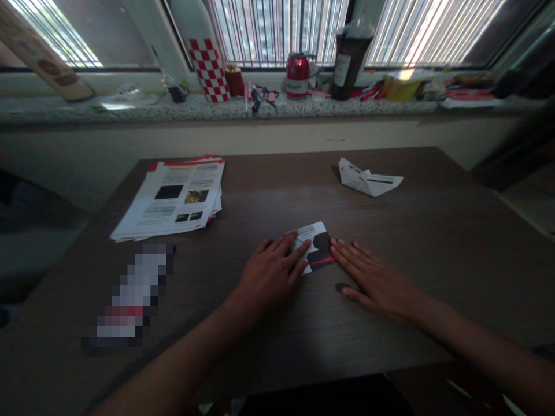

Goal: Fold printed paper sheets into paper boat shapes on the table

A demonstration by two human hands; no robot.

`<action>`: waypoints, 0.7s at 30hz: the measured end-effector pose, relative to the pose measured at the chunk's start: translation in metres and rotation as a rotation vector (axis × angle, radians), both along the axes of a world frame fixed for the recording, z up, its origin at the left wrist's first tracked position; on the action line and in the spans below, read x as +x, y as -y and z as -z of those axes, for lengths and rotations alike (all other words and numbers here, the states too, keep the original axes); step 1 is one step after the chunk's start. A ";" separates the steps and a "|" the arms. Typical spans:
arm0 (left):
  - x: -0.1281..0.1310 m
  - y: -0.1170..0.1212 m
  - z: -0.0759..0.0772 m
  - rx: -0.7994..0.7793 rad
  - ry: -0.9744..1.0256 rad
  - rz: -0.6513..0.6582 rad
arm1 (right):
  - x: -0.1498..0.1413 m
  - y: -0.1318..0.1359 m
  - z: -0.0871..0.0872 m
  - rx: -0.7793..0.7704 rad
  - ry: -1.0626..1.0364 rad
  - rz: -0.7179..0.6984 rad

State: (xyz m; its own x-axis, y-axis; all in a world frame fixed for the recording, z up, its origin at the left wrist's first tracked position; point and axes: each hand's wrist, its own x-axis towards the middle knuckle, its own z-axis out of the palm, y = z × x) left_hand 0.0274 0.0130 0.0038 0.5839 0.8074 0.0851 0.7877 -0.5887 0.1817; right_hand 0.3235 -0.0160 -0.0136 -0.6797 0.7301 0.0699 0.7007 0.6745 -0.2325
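A small folded sheet of printed paper [321,241], white with dark hexagons and a red stripe, lies flat on the brown table [269,190]. My left hand [273,266] rests palm down over its left part, fingers spread, and covers that side. From the right, the fingertips of my right hand [373,280] touch the paper's right edge; its fingers are stretched out and the thumb stands apart. Neither hand grips anything. Farther back on the right sits a folded paper boat [370,180] with print on it.
A stack of printed sheets [182,199] lies at the back left, with a pixelated oblong object [134,294] in front of it. Along the granite windowsill [173,115] stand a red can [298,75], a dark drink cup [349,63] and a checkered bottle [208,69].
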 end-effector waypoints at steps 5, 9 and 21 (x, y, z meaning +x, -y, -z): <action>-0.001 -0.002 -0.002 0.001 0.009 -0.002 | 0.008 0.002 -0.001 -0.042 -0.028 -0.008; 0.000 -0.004 0.000 0.025 0.006 0.000 | 0.010 0.001 -0.002 -0.072 -0.038 -0.002; 0.000 -0.010 0.002 0.082 0.078 -0.028 | -0.007 -0.026 0.000 0.015 -0.335 0.221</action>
State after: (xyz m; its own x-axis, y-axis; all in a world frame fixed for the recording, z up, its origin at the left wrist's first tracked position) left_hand 0.0277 0.0225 0.0016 0.5504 0.8116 0.1959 0.7893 -0.5823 0.1946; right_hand 0.3166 0.0100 -0.0136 -0.4443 0.8533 0.2730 0.7164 0.5214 -0.4636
